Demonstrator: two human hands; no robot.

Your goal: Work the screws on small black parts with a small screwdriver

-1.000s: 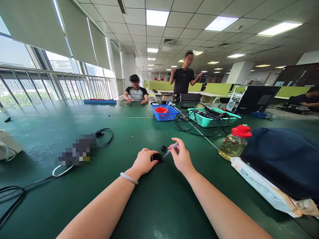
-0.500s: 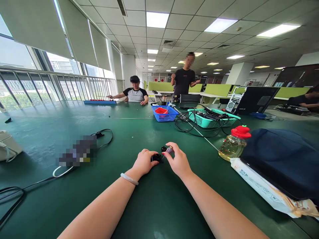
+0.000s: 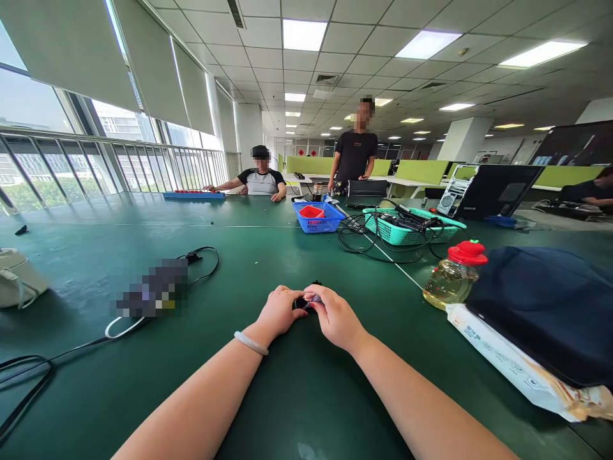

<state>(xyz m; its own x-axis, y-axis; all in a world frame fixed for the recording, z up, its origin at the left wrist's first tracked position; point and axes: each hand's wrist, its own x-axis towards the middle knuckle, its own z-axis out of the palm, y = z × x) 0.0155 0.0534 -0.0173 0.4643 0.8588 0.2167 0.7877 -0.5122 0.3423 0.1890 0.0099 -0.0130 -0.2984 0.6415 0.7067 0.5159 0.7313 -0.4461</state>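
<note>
Black and small, the part (image 3: pixel 300 303) sits between the two hands, low on the green tabletop (image 3: pixel 287 396), just off the fingertips of the left hand (image 3: pixel 279 311). That hand pinches it from its own side, thumb on the near edge and forefinger over the far one, so the part's free end points towards the right hand (image 3: pixel 339 317). What shows of it seems longer from left to right than from front to back, though fingers cover both ends and its true long axis is hard to be sure of.

Thumb and fingertips of the right hand close around a slim tool with a purplish handle (image 3: pixel 315 299). Most of the tool is hidden by those fingers; its tip and exact tilt cannot be told, nor whether it touches the part. As I judge it, everything turns on this meeting: the left hand is nearer to the part and steadies it, while the tool comes at it from the right.

Just beyond the right fingertips, a second black piece (image 3: pixel 317 282) peeps out, partly covered by the hand. Well to the right of the right hand stands a red-lidded bottle (image 3: pixel 453 281).
</note>
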